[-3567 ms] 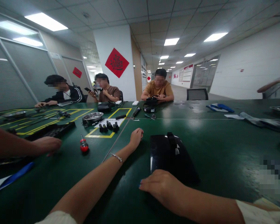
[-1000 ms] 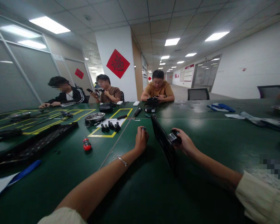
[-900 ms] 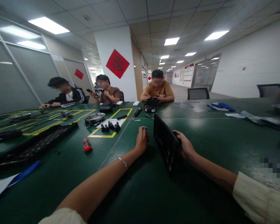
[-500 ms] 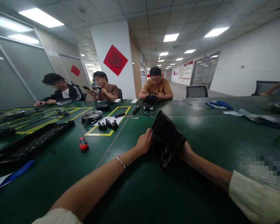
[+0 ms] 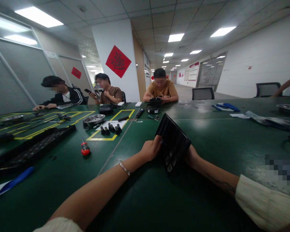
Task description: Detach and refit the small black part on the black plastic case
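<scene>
In the middle there is one left hand point(image 5: 151, 149), one right hand point(image 5: 191, 156) and one black panel point(image 5: 176, 139). On the left is one red screwdriver point(image 5: 85, 150). There are three metal bowls point(image 5: 96, 121), two small white boxes point(image 5: 138, 104) and three sitting people point(image 5: 170, 89).

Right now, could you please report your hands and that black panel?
Right hand holds black panel, tilted, from behind. Left hand at its left edge. Red-handled screwdriver lies left, apart.

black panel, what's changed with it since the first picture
The black panel has gone from lying on the table to tilted up, underside toward the camera. The right hand now holds it from behind; the left hand has moved in to its left side. The red-handled screwdriver stayed put.
</scene>
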`<state>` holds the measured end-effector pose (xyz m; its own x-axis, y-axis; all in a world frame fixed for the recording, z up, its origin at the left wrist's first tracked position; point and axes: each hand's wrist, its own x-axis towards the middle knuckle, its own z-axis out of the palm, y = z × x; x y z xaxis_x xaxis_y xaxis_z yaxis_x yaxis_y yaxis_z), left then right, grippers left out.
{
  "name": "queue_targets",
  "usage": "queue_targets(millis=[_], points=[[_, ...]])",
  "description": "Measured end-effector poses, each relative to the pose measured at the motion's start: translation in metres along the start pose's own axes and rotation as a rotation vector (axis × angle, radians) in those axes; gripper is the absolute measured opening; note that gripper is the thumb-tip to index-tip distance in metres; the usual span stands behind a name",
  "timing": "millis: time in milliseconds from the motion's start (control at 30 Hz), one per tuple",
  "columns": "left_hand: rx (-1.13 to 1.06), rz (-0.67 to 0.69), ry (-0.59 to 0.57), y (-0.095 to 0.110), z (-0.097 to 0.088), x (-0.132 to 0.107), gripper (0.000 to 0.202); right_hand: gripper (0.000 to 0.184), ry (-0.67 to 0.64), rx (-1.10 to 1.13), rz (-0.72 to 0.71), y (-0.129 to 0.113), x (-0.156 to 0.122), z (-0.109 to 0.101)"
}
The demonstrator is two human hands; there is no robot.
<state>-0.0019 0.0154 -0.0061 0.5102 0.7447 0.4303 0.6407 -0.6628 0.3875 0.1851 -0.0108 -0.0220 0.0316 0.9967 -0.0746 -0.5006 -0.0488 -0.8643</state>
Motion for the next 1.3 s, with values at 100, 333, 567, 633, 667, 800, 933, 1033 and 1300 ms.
queue_targets(millis=[100,333,567,633,667,800,933,1033,1300], points=[[0.088,0.01,-0.011,-0.002,0.002,0.0,0.018,0.038,-0.043,-0.004,-0.012,0.0,-0.001,0.0],[0.197,-0.016,-0.047,-0.004,0.004,0.0,0.021,0.038,-0.052,-0.022,-0.021,0.001,-0.002,-0.001],[0.158,-0.053,-0.007,-0.003,0.006,0.001,0.02,0.036,-0.046,-0.097,-0.105,0.01,0.007,-0.007],[0.092,-0.063,0.012,-0.003,0.006,0.001,0.019,0.036,-0.054,-0.105,-0.104,0.011,0.007,-0.007],[0.066,-0.065,0.02,-0.003,0.006,0.001,0.018,0.036,-0.058,-0.105,-0.102,0.011,0.006,-0.007],[0.074,-0.061,0.018,-0.005,0.006,0.001,0.02,0.035,-0.07,-0.081,-0.101,0.007,0.002,-0.004],[0.083,-0.064,0.011,-0.007,0.006,0.002,0.022,0.035,-0.047,-0.107,-0.115,0.004,0.0,0.0],[0.063,-0.09,0.002,-0.007,0.005,0.003,0.024,0.036,-0.027,-0.154,-0.127,0.005,0.001,-0.001],[-0.033,-0.117,-0.008,-0.007,0.002,0.006,0.029,0.038,-0.036,-0.123,-0.099,0.003,-0.002,0.003]])
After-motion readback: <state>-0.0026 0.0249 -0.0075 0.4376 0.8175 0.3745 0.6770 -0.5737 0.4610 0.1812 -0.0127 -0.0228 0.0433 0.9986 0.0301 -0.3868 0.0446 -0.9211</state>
